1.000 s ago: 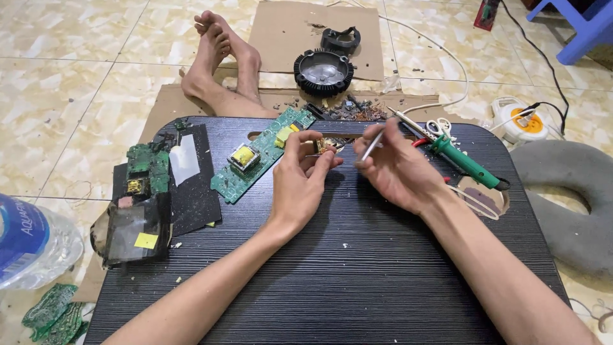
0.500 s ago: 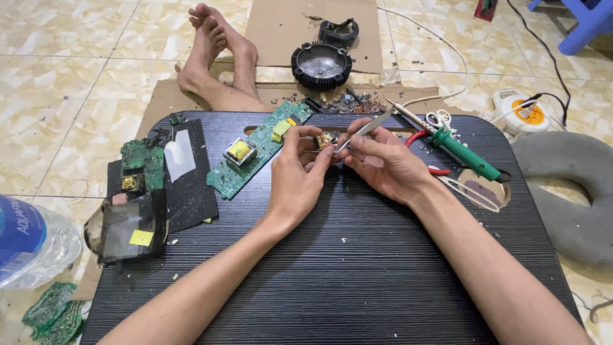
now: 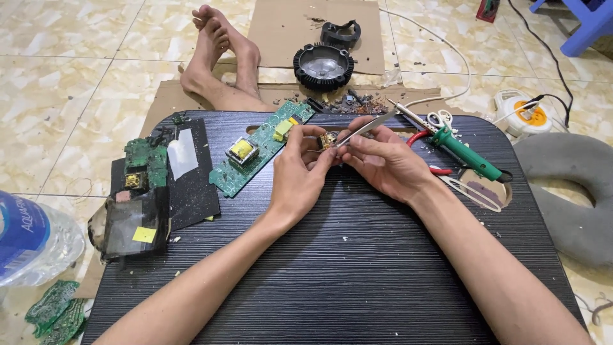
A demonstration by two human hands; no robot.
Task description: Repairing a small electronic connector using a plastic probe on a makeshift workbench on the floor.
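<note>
A long green circuit board lies slantwise on the black table, left of both hands. The left hand pinches a small component above the table's far middle. The right hand grips metal tweezers, long axis slanting up-right, tips at the component. A green soldering iron lies just right; the near tabletop is open.

On the dark ridged lap table, the long green circuit board lies left of the hands; the green-handled soldering iron lies right — behind the table, the round black finned lamp housing on flat brown cardboard.
</note>
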